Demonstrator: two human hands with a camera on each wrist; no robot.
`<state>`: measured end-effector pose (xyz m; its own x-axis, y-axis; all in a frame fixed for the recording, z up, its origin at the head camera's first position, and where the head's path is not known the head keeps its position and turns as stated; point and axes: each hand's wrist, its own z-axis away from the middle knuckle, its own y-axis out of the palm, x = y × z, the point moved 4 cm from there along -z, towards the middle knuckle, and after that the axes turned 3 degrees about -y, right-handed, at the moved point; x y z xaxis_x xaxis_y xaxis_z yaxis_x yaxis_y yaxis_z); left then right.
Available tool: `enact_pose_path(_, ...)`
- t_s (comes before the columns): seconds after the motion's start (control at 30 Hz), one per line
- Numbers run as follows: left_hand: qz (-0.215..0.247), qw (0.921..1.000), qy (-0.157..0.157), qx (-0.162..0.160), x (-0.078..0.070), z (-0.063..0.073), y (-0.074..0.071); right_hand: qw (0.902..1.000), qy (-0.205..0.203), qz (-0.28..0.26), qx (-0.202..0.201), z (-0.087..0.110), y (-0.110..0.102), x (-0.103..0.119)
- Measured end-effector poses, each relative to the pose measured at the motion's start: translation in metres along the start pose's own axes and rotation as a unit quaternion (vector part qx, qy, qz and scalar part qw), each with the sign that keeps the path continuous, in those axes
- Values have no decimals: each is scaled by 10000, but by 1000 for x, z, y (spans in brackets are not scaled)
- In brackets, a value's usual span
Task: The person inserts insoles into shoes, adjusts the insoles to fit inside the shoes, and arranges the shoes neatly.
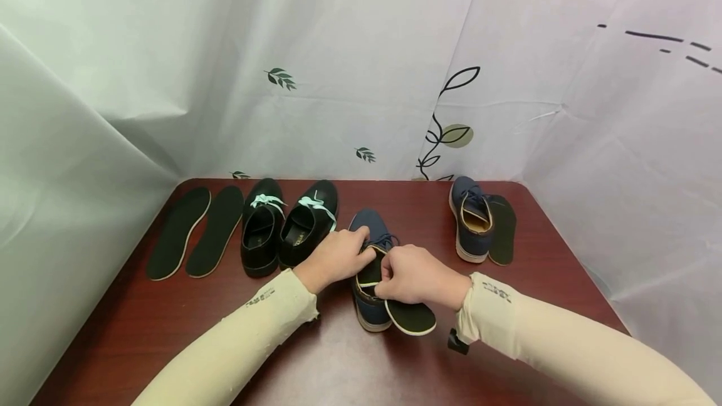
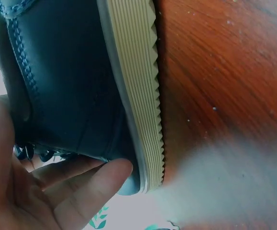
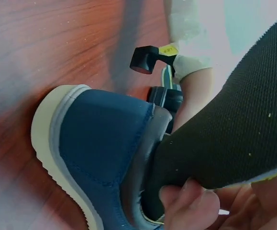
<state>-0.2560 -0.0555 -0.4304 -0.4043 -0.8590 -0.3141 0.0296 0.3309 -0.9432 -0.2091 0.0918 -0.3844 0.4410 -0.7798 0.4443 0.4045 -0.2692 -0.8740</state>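
A navy lace-up shoe [image 1: 369, 221] stands on the table in front of me, toe pointing away. My left hand [image 1: 337, 257] grips its upper near the laces, with the thumb at the opening and fingers along the side [image 2: 71, 86]. My right hand [image 1: 414, 274] pinches a dark insole [image 1: 412, 318] with a pale edge. One end of that insole is inside the shoe's opening, and the other sticks out past the heel on the right. In the right wrist view, the insole [image 3: 234, 115] slants up out of the shoe's collar [image 3: 138, 167]; its inner end is hidden.
Two black shoes [image 1: 259, 249] with pale green laces stand left of the navy shoe. Farther left lie two dark insoles [image 1: 177, 234]. At the right, another navy shoe [image 1: 474, 240] stands beside a dark insole [image 1: 504, 230]. A pale curtain [image 1: 350, 49] hangs behind the table [image 1: 338, 362].
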Motion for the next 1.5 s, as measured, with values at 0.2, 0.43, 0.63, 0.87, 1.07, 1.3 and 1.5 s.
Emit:
enact_pose_path(0.2,-188,9995,189,-185,-1,1,3,9997,186,83,129,-8,2,-2)
enact_pose_path(0.43,-395,9980,311,-379,-5,2,5,9988,232,45,424,-13,2,-5)
enact_pose_path(0.63,-325,9986,218,-353,-5,2,5,9986,186,-125,484,-12,0,-6)
enact_pose_path(0.87,-284,9987,248,-349,-4,1,2,9978,-72,572,-333,-12,4,0)
enact_pose_path(1.07,-290,9991,166,-264,-5,1,2,9941,-129,1040,-291,-6,6,7)
enact_pose_path(1.3,-342,9992,79,-209,-3,1,2,9845,144,1747,57,10,5,15)
enact_pose_path(1.5,-308,9993,85,-175,-3,2,4,9923,-183,1219,-92,11,5,17)
